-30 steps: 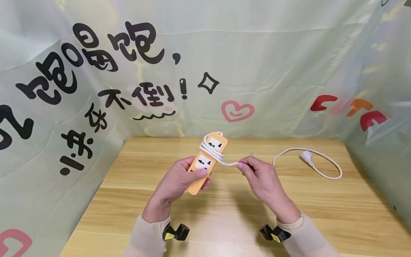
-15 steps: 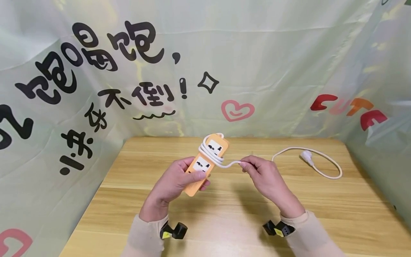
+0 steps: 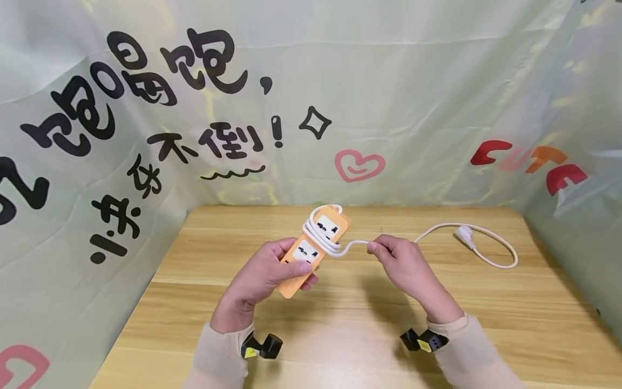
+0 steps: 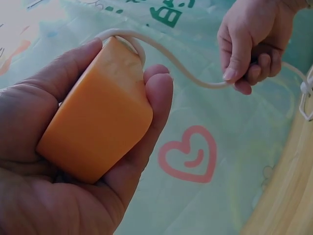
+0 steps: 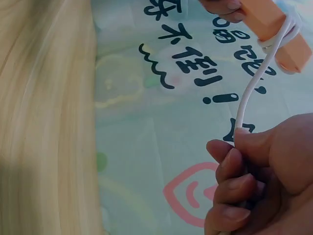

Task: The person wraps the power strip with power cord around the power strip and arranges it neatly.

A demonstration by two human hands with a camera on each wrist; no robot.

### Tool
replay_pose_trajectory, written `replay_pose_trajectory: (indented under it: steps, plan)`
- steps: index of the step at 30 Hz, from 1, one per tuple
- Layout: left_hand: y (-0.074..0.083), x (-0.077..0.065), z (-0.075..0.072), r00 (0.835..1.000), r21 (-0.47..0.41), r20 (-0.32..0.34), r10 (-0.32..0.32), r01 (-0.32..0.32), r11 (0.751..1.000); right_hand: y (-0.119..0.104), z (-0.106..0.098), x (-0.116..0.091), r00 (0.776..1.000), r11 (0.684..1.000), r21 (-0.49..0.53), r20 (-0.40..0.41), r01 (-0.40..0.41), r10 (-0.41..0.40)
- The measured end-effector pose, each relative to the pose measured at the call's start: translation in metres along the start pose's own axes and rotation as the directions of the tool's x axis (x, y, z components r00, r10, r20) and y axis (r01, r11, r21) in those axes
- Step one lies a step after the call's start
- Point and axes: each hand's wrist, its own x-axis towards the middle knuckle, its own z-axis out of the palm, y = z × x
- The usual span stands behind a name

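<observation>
My left hand point(image 3: 264, 274) grips the lower half of an orange power strip point(image 3: 293, 286), thumb on its socket face and fingers round the far side. White cord point(image 3: 317, 236) is wound several times about the strip's upper part. From these turns the cord runs right to my right hand point(image 3: 405, 265), which pinches it between thumb and forefinger. In the left wrist view the strip's orange end point(image 4: 100, 117) lies in the palm. The right wrist view shows the pinched cord point(image 5: 252, 88) leading up to the strip. Past the right hand, the cord ends in a white plug point(image 3: 464, 237).
The plug and a loop of cord point(image 3: 505, 246) lie on the wooden table point(image 3: 340, 346) at the right. A printed fabric backdrop point(image 3: 418, 108) rises behind the table and along both sides. Each wrist wears a small black camera point(image 3: 270, 346).
My right hand has shifted slightly right along with the pinched cord, which now bends more near the strip. The strip has moved down a little in the left hand's grip.
</observation>
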Motion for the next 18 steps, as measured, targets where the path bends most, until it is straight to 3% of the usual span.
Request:
replay_pose_trajectory:
  steps: [5, 10, 14, 18]
  plan:
    - [-0.0004, 0.0000, 0.0001, 0.999, 0.009, 0.033, -0.006, 0.005, 1.000, 0.0003, 0.0014, 0.0006, 0.999, 0.999, -0.021, -0.028, 0.043, -0.044]
    - [-0.0015, 0.0012, 0.0042, 0.990, 0.071, 0.138, -0.034, 0.024, 0.997, -0.0007, 0.0061, 0.0014, 0.997, 0.995, -0.079, -0.045, 0.057, -0.060]
    - [-0.0038, 0.0020, 0.0064, 0.971, 0.160, 0.231, -0.061, 0.024, 0.987, -0.0021, 0.0077, 0.0007, 0.999, 0.992, -0.114, -0.020, 0.047, -0.050]
    - [-0.0072, 0.0031, 0.0088, 0.956, 0.300, 0.279, -0.091, 0.003, 0.954, -0.0034, 0.0071, -0.0018, 0.998, 0.995, -0.086, 0.025, 0.056, -0.054]
